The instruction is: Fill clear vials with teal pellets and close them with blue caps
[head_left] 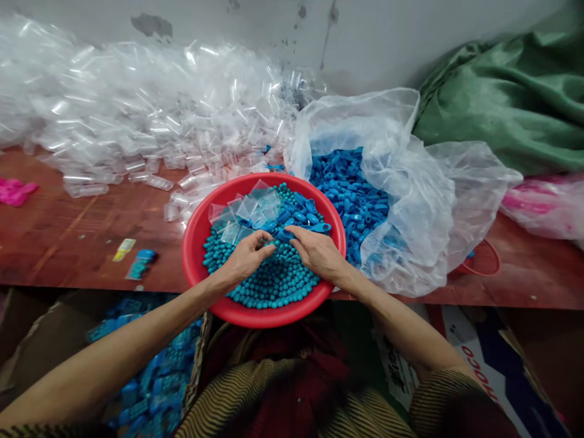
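A red basin [194, 237] holds strung-looking turquoise beads [269, 289], clear plastic pieces [249, 210] and blue plastic clips [298, 216]. Over the beads, my left hand [249, 258] has its thumb and forefinger curled toward each other, closed around something too small to make out. Facing it, my right hand [314, 250] is bent with fingertips together beside the blue clips. What it pinches is hidden. The fingertips of both hands are a short distance apart, above the middle of the basin.
Clear plastic cases [137, 109] are heaped along the wall. Right of the basin, a plastic bag [410, 194] holds more blue clips. A filled packet [140, 264] lies at the table's left front. Below stands a box of blue packets [155, 377]. A red basket [483, 258] is at right.
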A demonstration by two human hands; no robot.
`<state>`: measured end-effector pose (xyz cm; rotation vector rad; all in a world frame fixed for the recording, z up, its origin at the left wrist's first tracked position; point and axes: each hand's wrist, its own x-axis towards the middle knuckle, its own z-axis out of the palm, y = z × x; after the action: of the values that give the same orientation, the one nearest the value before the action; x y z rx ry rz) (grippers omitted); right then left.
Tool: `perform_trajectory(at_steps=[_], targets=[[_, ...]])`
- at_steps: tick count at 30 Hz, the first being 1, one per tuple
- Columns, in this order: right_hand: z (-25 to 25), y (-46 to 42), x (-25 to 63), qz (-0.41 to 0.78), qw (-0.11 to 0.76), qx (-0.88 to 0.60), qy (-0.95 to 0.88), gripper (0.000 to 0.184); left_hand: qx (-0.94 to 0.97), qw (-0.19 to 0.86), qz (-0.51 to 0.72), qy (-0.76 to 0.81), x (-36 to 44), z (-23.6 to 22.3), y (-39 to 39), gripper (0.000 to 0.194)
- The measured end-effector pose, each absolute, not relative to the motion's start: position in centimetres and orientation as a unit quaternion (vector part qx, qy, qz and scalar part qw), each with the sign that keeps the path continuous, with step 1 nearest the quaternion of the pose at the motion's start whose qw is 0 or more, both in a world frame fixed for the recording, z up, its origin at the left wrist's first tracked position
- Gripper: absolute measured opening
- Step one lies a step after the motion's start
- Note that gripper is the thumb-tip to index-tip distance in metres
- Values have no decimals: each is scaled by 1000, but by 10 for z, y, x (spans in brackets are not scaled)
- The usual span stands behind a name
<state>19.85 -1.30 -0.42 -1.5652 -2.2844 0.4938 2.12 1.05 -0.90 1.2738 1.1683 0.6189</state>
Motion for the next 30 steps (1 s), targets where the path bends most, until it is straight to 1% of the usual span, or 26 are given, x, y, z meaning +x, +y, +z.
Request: perform_trajectory(at_steps=[2,3,6,7,8,9,11,13,15,17,20,24,26,30], targets=[[-2,-13,199,205,174,-534,-801,35,537,630,253,500,20,-7,9,24],[0,-13,201,219,162,-531,-802,34,531,640,246,497,19,-6,9,25],[8,-13,211,259,78,-527,-806,30,524,643,248,501,13,-4,11,27],[10,-13,214,273,62,-525,-804,28,521,643,251,502,11,-4,12,28],[11,-13,216,286,65,-527,-798,27,518,645,255,501,9,-4,13,29],[12,-12,217,299,87,-533,-786,27,512,650,258,499,7,-4,14,31],[12,-12,214,333,171,-547,-749,25,498,667,262,488,7,-5,13,34],[10,-13,205,370,246,-548,-709,17,482,690,272,467,10,-5,10,36],[8,-14,195,397,291,-534,-687,12,467,709,290,442,15,-4,5,38],[6,-16,187,404,321,-532,-671,13,457,719,304,426,18,-2,0,41],[5,-19,182,410,348,-544,-644,16,450,723,305,425,20,2,-4,50],[4,-22,183,410,350,-548,-640,17,448,721,311,427,19,3,-6,58],[2,-23,183,401,346,-537,-656,17,457,709,318,432,19,2,-6,54],[-1,-22,180,363,345,-520,-692,19,465,677,338,459,24,1,-7,35]])
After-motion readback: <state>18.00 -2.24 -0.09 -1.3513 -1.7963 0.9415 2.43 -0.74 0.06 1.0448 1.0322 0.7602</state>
